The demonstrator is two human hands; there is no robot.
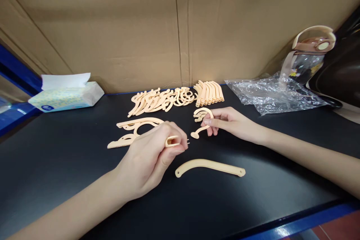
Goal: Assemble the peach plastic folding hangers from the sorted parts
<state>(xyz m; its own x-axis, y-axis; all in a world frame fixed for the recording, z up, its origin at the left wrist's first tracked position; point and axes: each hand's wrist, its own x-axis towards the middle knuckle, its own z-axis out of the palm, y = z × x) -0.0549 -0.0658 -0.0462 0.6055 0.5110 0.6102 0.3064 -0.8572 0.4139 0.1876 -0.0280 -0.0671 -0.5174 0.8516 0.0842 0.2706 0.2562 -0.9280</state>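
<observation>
My left hand is closed round a pale peach plastic hanger arm; its hollow end points toward me, and the fingers hide most of it. Two thin pale tips poke out by the fingertips. Between thumb and fingers, my right hand pinches a curved hanger hook, whose flat round end hangs low on the left. A loose hanger arm lies on the black table below both hands. Partly hidden behind my left hand are joined hanger pieces with a ring-like middle.
Toward the back lie a heap of hanger arms, a pile of hooks and a neat row of arms. A tissue pack stands left. Clear plastic wrap and a bottle are at right, before a cardboard wall.
</observation>
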